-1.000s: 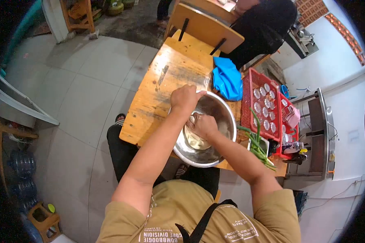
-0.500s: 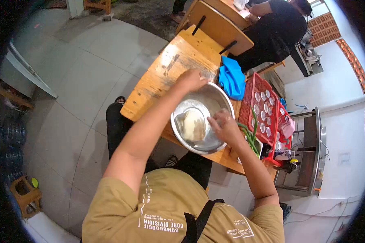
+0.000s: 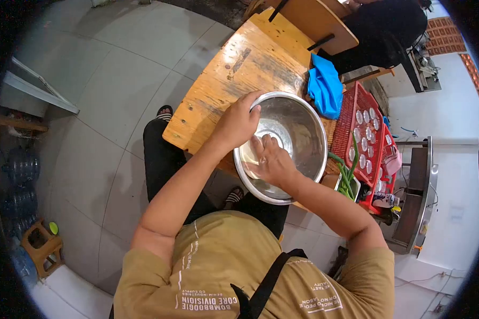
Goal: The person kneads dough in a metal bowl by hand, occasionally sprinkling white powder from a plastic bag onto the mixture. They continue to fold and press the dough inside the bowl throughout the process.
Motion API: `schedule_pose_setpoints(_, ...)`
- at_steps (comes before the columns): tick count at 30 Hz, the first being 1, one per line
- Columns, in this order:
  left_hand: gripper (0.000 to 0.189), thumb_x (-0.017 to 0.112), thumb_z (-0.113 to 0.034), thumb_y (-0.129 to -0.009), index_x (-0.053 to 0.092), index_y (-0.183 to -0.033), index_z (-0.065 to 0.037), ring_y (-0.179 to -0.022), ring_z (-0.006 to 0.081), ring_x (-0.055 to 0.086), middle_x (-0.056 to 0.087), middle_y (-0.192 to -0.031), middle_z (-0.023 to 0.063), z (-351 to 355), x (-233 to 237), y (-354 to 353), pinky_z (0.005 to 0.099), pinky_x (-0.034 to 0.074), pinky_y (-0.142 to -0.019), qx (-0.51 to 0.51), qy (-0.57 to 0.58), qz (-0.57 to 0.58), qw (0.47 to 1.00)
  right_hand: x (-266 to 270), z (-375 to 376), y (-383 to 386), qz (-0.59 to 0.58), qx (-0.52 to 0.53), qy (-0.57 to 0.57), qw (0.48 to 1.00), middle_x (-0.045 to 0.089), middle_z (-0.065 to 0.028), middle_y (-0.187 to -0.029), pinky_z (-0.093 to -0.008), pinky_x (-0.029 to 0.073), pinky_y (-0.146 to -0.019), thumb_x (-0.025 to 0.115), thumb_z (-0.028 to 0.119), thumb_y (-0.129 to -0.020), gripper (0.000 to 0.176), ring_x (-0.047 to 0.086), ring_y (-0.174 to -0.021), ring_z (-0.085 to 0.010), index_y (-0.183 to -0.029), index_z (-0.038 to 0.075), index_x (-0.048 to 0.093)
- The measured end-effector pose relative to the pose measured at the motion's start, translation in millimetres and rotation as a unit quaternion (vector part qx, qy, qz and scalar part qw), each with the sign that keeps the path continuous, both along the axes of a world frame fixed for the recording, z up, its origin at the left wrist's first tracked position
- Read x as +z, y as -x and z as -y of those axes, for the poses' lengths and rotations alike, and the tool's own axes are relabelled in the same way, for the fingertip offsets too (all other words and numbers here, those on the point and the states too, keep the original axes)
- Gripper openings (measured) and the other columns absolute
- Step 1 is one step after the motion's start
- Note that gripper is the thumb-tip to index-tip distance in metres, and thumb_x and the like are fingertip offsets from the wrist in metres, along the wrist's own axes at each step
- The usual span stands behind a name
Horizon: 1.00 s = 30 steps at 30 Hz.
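A shiny metal bowl (image 3: 306,133) sits tilted at the front edge of the wooden table. My left hand (image 3: 241,121) grips its upper left rim, with the thumb on the inside. Inside the bowl, a pale, smooth lump of dough (image 3: 248,159) lies against the lower left wall. My right hand (image 3: 273,164) presses on the dough with its fingers spread, covering part of it.
A blue cloth (image 3: 324,86) lies behind the bowl on the wooden table (image 3: 207,95). To the right are red baskets (image 3: 347,119) of small clear-topped cups and a container of green vegetables (image 3: 347,183). A person in black (image 3: 386,32) is beyond the table.
My right hand has moved left and down onto the dough. My left hand has shifted along the rim, its thumb now inside the bowl. The camera view has shifted slightly.
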<state>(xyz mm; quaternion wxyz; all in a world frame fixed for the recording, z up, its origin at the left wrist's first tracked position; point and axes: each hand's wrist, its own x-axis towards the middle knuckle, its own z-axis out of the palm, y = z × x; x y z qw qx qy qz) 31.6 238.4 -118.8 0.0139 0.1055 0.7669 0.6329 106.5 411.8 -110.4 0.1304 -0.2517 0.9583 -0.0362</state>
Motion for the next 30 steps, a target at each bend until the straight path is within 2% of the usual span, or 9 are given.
schedule_pose_setpoints(3, 0.037, 0.052, -0.012, -0.1, 0.055, -0.135, -0.001, -0.119, 0.0432, 0.06, 0.061, -0.132, 0.0256, -1.7, -0.7, 0.6, 0.0478, 0.049, -0.101, 0.006, 0.03, -0.041, 0.999, -6.9, 2.7, 17.8, -0.012, -0.021, 0.034, 0.999, 0.059, -0.0216, -0.104, -0.0477, 0.057, -0.065, 0.066, 0.046, -0.093, 0.047, 0.067, -0.081, -0.0384, -0.112, 0.004, 0.056)
schedule_pose_setpoints(8, 0.038, 0.051, -0.014, -0.102, 0.054, -0.137, -0.002, -0.123, 0.0405, 0.06, 0.062, -0.133, 0.0227, -2.6, -2.5, -0.2, 0.0449, 0.048, -0.103, 0.011, 0.056, -0.038, 0.998, -24.7, 5.3, 41.5, -0.106, -0.099, 0.026, 0.989, 0.067, -0.0235, -0.078, -0.0495, 0.056, -0.059, 0.059, 0.047, -0.098, 0.044, 0.069, -0.069, -0.0426, -0.106, 0.003, 0.06)
schedule_pose_setpoints(12, 0.037, 0.05, -0.015, -0.102, 0.053, -0.137, -0.002, -0.119, 0.0418, 0.061, 0.062, -0.132, 0.0233, -3.4, -2.0, -1.6, 0.0478, 0.05, -0.1, 0.018, 0.079, -0.052, 0.995, -15.4, 5.6, 57.3, 0.002, -0.246, 0.033, 0.969, 0.07, -0.0337, -0.098, -0.0526, 0.056, -0.076, 0.053, 0.052, -0.1, 0.057, 0.07, -0.087, -0.0471, -0.114, -0.002, 0.065)
schedule_pose_setpoints(16, 0.038, 0.05, -0.018, -0.102, 0.054, -0.137, -0.002, -0.119, 0.0415, 0.061, 0.062, -0.132, 0.0239, -1.9, -0.6, -2.6, 0.0489, 0.049, -0.101, 0.017, 0.098, -0.037, 0.994, -28.0, -27.6, 60.5, 0.054, -0.354, 0.21, 0.91, 0.069, -0.0347, -0.108, -0.0468, 0.052, -0.093, 0.054, 0.054, -0.1, 0.064, 0.068, -0.107, -0.0462, -0.129, -0.002, 0.06)
schedule_pose_setpoints(22, 0.035, 0.051, -0.017, -0.101, 0.055, -0.133, -0.002, -0.115, 0.0431, 0.062, 0.064, -0.127, 0.024, -5.8, -3.5, -3.4, 0.0506, 0.051, -0.097, 0.044, 0.087, -0.04, 0.994, 55.1, -56.1, -0.5, 0.066, -0.207, 0.352, 0.911, 0.073, -0.0225, -0.108, -0.0404, 0.053, -0.09, 0.063, 0.032, -0.102, 0.045, 0.071, -0.101, -0.0318, -0.134, 0.001, 0.06)
schedule_pose_setpoints(24, 0.035, 0.051, -0.018, -0.101, 0.056, -0.132, -0.003, -0.114, 0.0433, 0.062, 0.064, -0.126, 0.0242, -4.7, -0.6, -3.7, 0.0507, 0.051, -0.097, 0.042, 0.082, -0.036, 0.995, 109.2, -43.2, -6.5, 0.221, -0.261, 0.146, 0.928, 0.069, -0.0212, -0.123, -0.0384, 0.053, -0.089, 0.064, 0.031, -0.101, 0.043, 0.069, -0.106, -0.0264, -0.132, 0.002, 0.062)
schedule_pose_setpoints(26, 0.036, 0.052, -0.017, -0.1, 0.056, -0.133, -0.003, -0.114, 0.0435, 0.063, 0.064, -0.125, 0.0247, -2.0, 3.6, -2.4, 0.0505, 0.051, -0.096, 0.02, 0.077, -0.014, 0.997, 107.2, -42.7, -0.7, 0.212, -0.328, 0.138, 0.91, 0.063, -0.022, -0.134, -0.0383, 0.054, -0.09, 0.067, 0.031, -0.099, 0.041, 0.067, -0.111, -0.0268, -0.128, 0.002, 0.065)
schedule_pose_setpoints(28, 0.036, 0.052, -0.017, -0.1, 0.056, -0.133, -0.003, -0.113, 0.0438, 0.063, 0.065, -0.125, 0.0248, -2.8, 3.9, -2.8, 0.0504, 0.051, -0.096, 0.02, 0.079, -0.015, 0.997, 97.4, -34.2, 9.7, -0.054, -0.073, 0.12, 0.989, 0.06, -0.0223, -0.138, -0.0418, 0.053, -0.094, 0.071, 0.03, -0.095, 0.045, 0.066, -0.114, -0.0328, -0.13, 0.002, 0.063)
schedule_pose_setpoints(30, 0.036, 0.052, -0.016, -0.1, 0.056, -0.134, -0.002, -0.112, 0.044, 0.063, 0.065, -0.124, 0.0249, -3.7, 4.1, -2.0, 0.0504, 0.051, -0.096, 0.024, 0.083, -0.019, 0.996, 67.7, -35.7, 26.3, -0.096, 0.002, 0.141, 0.985, 0.056, -0.0256, -0.14, -0.0489, 0.047, -0.104, 0.075, 0.038, -0.088, 0.061, 0.057, -0.126, -0.0415, -0.136, 0.004, 0.06)
